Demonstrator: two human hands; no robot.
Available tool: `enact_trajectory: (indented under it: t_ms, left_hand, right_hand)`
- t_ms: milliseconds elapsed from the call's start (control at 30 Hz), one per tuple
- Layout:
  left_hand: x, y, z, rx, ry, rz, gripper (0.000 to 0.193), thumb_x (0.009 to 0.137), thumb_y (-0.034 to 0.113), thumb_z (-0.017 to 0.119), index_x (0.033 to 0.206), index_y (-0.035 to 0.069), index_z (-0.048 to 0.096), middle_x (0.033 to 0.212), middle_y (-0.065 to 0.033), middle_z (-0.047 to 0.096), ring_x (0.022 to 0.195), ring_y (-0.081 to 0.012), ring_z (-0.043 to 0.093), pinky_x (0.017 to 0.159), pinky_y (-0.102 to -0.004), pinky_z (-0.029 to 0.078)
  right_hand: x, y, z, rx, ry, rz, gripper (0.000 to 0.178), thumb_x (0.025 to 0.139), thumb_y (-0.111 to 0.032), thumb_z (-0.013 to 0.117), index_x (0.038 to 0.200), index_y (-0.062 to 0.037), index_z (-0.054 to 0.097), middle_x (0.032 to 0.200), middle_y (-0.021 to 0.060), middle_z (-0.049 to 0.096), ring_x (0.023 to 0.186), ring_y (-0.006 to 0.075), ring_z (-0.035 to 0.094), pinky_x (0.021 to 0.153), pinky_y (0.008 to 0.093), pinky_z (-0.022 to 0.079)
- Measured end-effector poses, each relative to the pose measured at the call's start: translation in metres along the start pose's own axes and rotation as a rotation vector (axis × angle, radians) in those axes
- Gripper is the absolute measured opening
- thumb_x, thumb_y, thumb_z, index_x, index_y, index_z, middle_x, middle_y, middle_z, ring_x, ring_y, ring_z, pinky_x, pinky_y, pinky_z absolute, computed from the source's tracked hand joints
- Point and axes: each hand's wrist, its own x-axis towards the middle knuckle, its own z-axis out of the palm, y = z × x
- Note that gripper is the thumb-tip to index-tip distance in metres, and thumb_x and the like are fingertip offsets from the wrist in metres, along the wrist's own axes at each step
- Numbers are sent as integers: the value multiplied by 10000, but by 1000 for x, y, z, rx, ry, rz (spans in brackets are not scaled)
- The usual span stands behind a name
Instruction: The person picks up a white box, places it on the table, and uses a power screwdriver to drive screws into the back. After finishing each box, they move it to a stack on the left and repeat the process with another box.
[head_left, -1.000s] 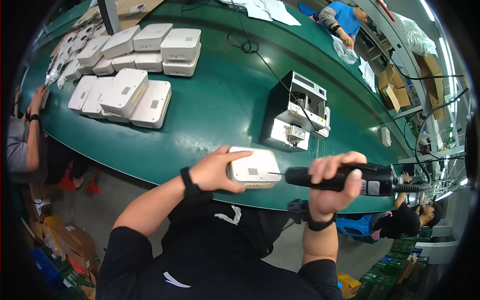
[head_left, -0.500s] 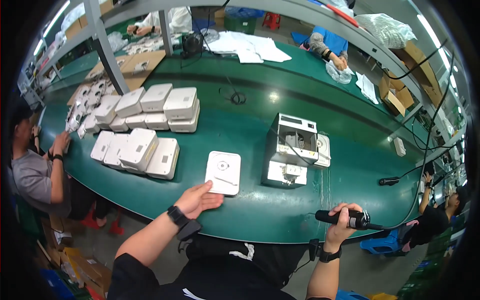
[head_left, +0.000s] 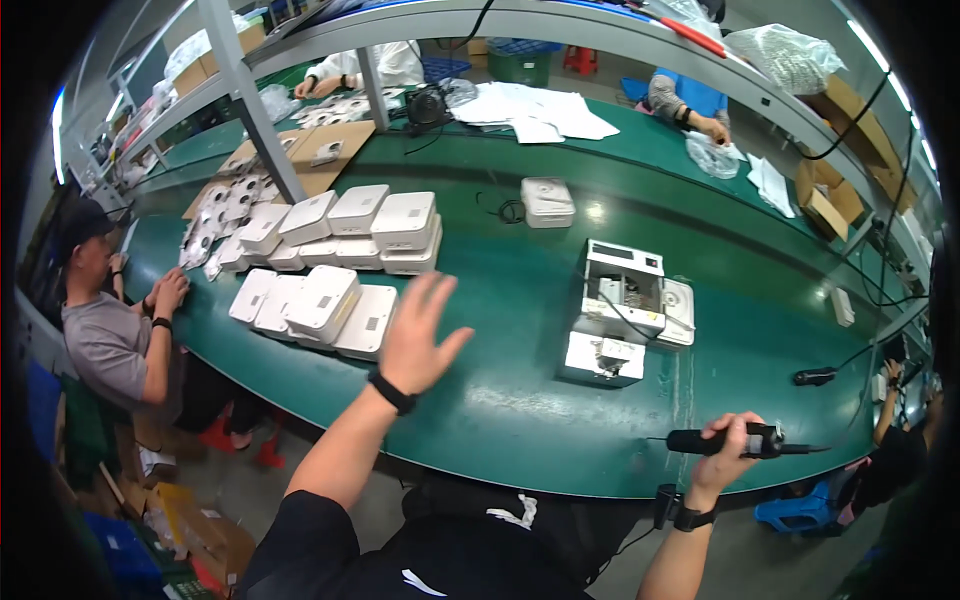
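My left hand (head_left: 415, 345) is in the air over the green table, fingers spread and holding nothing, just right of the front group of white box-shaped housings (head_left: 322, 302). My right hand (head_left: 730, 452) is wrapped round a black corded electric screwdriver (head_left: 690, 441), its thin bit pointing left near the table's front edge. A single white housing (head_left: 548, 203) lies toward the far side of the table. Right of the middle stands a grey and white machine (head_left: 622, 290) with an open front. Another white housing (head_left: 679, 312) sits against its right side.
More white housings (head_left: 405, 222) are stacked at the back left, beside small white parts (head_left: 232, 210) on cardboard. A second black tool (head_left: 814, 377) lies at the right. A grey shelf post (head_left: 262, 125) rises at the left. A co-worker (head_left: 120, 320) sits at the left end.
The white housing by my left hand has gone to the far side of the table. My left hand has let go of it and lifted. The whole view has shifted slightly.
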Motion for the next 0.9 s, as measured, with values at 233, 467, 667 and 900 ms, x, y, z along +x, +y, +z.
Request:
enact_trajectory:
  t_ms: [233,467,667,900]
  left_hand:
    - [-45,-91,-97,686,74,-587,843,610,279,888,1357,99,543,1409,-246,431,1249,-417,487,1041,-474,420]
    - [-51,-56,-92,88,57,-308,712,558,277,868,1222,115,668,1344,-241,458,1230,-416,497,1021,-460,439]
    - [-50,39,-19,-299,-361,138,724,562,250,883,1245,153,664,1336,-205,474,1224,-386,506,1017,-427,448]
    - [-58,81,63,-519,-571,232,783,615,220,882,1339,218,583,1419,-190,386,1221,-406,505,1021,-446,470]
  right_hand:
    - [12,9,-9,123,48,31,93,962,-134,539,962,-52,496,719,62,533,572,133,496,562,279,452]
    - [6,3,0,141,4,71,135,912,-116,587,977,-37,499,711,72,553,585,137,530,580,289,479]
    - [13,8,5,96,-151,102,173,901,-108,620,1010,-47,500,771,71,536,640,157,524,610,305,476]
    - [25,-11,39,-58,-237,121,129,909,-96,604,970,-41,505,694,69,516,540,156,498,540,316,460]
